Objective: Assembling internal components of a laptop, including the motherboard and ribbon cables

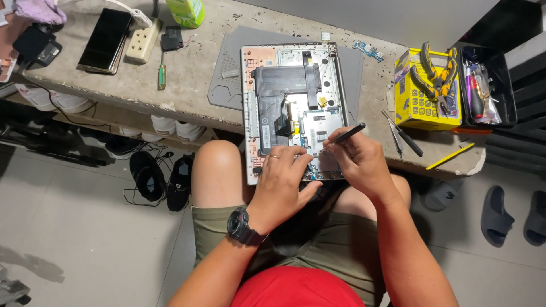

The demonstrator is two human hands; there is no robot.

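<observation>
Fingers of my right hand (357, 162) were pinched around a thin black tool (346, 135), its tip touching the circuit board of an opened laptop (293, 96). My left hand (282, 179) lay flat on the laptop's near edge, grasping nothing. The laptop lay on a grey mat (227, 79), partly overhanging the concrete bench (187, 68) above my knees. Pliers (435, 77) lay on a yellow box (418, 102) at the right.

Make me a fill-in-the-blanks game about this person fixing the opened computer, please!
1. The right hand holds a thin black ____.
2. The left hand rests on the opened ____.
3. The wristwatch is on the ____ wrist.
4. The pliers lie on a ____ box.

Missing words: tool; laptop; left; yellow
</observation>
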